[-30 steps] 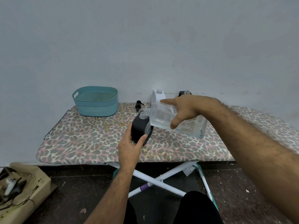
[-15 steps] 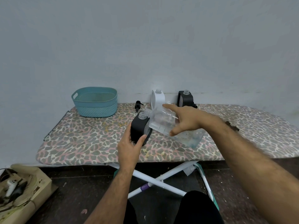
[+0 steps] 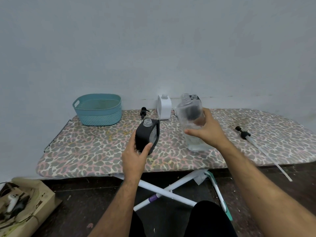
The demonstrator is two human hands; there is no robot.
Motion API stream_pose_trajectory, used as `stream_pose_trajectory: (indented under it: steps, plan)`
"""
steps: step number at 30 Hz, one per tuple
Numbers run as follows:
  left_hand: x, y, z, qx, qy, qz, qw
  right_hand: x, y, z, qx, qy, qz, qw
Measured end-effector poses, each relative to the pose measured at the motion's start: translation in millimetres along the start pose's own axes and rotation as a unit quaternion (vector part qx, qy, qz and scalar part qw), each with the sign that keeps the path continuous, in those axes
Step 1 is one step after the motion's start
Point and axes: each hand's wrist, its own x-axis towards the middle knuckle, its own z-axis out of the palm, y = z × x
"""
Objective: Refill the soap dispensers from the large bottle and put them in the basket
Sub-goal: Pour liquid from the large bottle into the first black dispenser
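Note:
My left hand [image 3: 135, 156] grips a black soap dispenser [image 3: 147, 134] with an open clear neck, standing slightly tilted on the leopard-print board [image 3: 95, 147]. My right hand [image 3: 206, 130] holds the large clear bottle [image 3: 189, 115], now nearly upright with its base on the board and a little liquid at the bottom. A white dispenser [image 3: 164, 106] stands open at the back. Another black dispenser [image 3: 195, 97] shows behind the large bottle, mostly hidden. The teal basket [image 3: 98, 109] sits at the back left with nothing visible inside.
A black pump head [image 3: 143, 112] lies behind the held dispenser. A long pump with a clear tube [image 3: 253, 141] lies on the right of the board, its tube overhanging the front edge. A cardboard box [image 3: 22, 204] sits on the floor at lower left.
The large bottle has swung from tilted over the black dispenser's neck to nearly upright, moving right and down onto the board. My left hand still holds the black dispenser.

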Motion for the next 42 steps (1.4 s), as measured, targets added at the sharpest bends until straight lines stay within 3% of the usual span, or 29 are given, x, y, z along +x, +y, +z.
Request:
stream_pose_trajectory:
  steps: [4, 11, 30, 32, 34, 37, 39, 42]
  plan:
    - [0, 0, 0, 0.001, 0.000, -0.005, 1.000, 0, 18, 8, 0.086, 0.079, 0.056, 0.992]
    - [-2, 4, 1, 0.002, 0.002, -0.006, 1.000, 4, 24, 24, 0.111, 0.166, 0.097, 0.975]
    - [-2, 5, 1, 0.002, 0.001, -0.005, 1.000, -3, 45, 34, 0.084, 0.162, 0.092, 0.979]
    - [-2, 5, 1, 0.006, 0.000, -0.005, 1.000, -8, 40, 33, 0.045, 0.201, 0.095, 0.974]
    - [-2, 4, 1, 0.005, -0.001, -0.005, 1.000, -17, 31, 31, 0.000, 0.300, 0.053, 0.952]
    - [-1, 3, 1, 0.001, -0.002, -0.001, 1.000, -29, 14, 34, -0.022, 0.415, -0.090, 0.905]
    - [-1, 2, 1, -0.001, -0.004, -0.002, 1.000, -33, 0, 43, -0.007, 0.389, -0.171, 0.905]
    - [-1, 3, 0, -0.005, -0.011, -0.008, 1.000, -35, -21, 60, 0.030, 0.221, -0.199, 0.954]
